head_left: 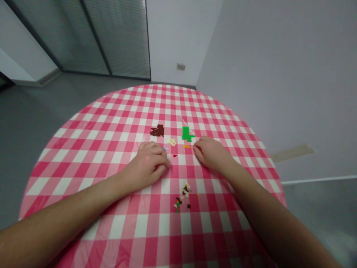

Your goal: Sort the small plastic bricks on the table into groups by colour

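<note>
My left hand (pixel 149 162) rests left of the middle of the table, its fingers curled in and the thumb near the index finger; anything inside is hidden. Just beyond its fingers lie brown bricks (pixel 157 130), a few white pieces (pixel 143 139) and a blue piece (pixel 164 149). My right hand (pixel 210 153) is closed beside the green bricks (pixel 186 134) and the yellow pieces (pixel 187 146); what its fingertips hold, if anything, cannot be made out. Cream pieces (pixel 172 142) and a small red piece (pixel 174 155) lie between the two hands.
Nearer to me is a loose scatter of mixed small bricks (pixel 184 193), brown, cream, green and yellow. Everything lies on a round table with a pink-and-white checked cloth (pixel 117 230). A white wall (pixel 264 74) stands to the right, a glass partition (pixel 111 37) behind.
</note>
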